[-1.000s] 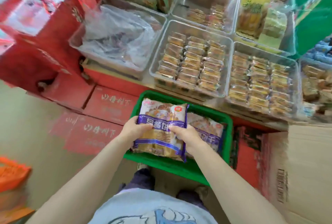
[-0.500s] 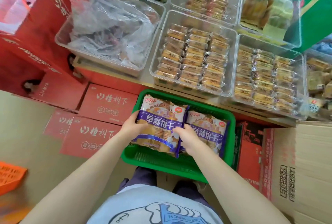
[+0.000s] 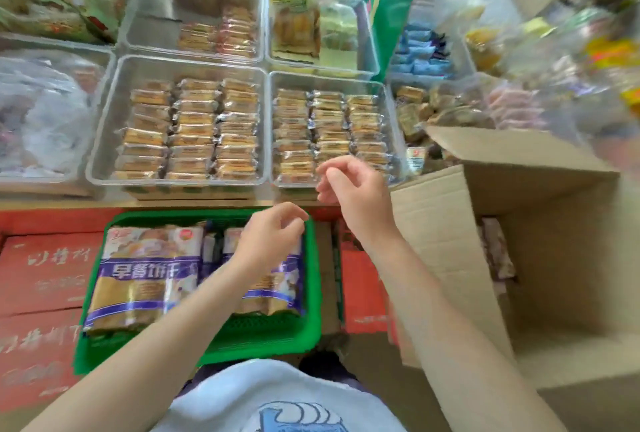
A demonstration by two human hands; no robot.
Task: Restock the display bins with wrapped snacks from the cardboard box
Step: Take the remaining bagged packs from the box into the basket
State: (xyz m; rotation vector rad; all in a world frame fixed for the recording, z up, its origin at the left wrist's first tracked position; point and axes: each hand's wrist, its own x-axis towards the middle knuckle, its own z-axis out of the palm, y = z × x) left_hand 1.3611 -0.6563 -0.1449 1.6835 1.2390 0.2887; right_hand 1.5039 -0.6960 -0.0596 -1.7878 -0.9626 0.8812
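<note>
Between loads, by my reading. Two purple snack packs (image 3: pixel 145 275) lay in the near green basket (image 3: pixel 311 293). Left hand (image 3: pixel 268 241) hovered over it, fingers loosely curled, holding nothing. Right hand (image 3: pixel 353 189), farther, likewise empty. Next: reach right into the open cardboard box (image 3: pixel 519 223). Display bins (image 3: pixel 104 126) beyond looked stocked.

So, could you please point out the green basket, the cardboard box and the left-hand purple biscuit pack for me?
green basket (image 3: pixel 313 279), head view, on its right rim.
cardboard box (image 3: pixel 540 251), head view, on its inner wall.
left-hand purple biscuit pack (image 3: pixel 142 275), head view, on its printed front.
</note>
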